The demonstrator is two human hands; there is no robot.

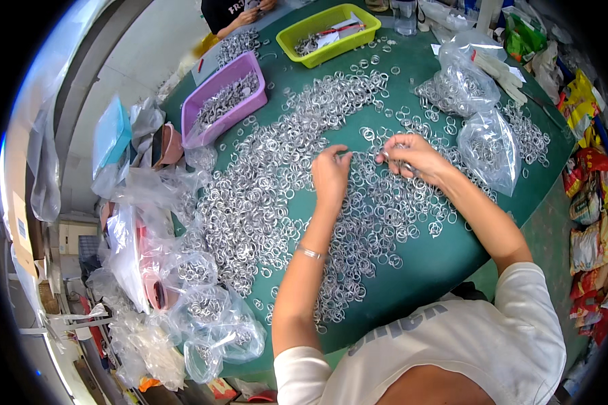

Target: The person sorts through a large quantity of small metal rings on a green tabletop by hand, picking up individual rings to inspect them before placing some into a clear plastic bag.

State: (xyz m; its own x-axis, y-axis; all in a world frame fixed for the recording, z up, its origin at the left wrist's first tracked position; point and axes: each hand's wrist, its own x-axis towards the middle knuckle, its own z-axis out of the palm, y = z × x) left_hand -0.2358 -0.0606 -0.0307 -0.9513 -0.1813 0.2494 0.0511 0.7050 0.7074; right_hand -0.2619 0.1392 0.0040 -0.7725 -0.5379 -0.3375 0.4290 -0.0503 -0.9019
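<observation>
Loose silver metal rings lie in a wide heap across the green table. My left hand hovers over the middle of the heap with its fingers curled and thumb near the index finger. What it pinches, if anything, is too small to make out. Just to its right, my right hand is closed around a few small grey metal pieces, which look like rings and show between the fingers. More rings are spread beneath both hands.
A purple basket and a yellow-green basket hold grey metal parts. Clear bags of rings lie at right and near left. A white glove and clear cup are at the far right. Another person's arm shows at the far side.
</observation>
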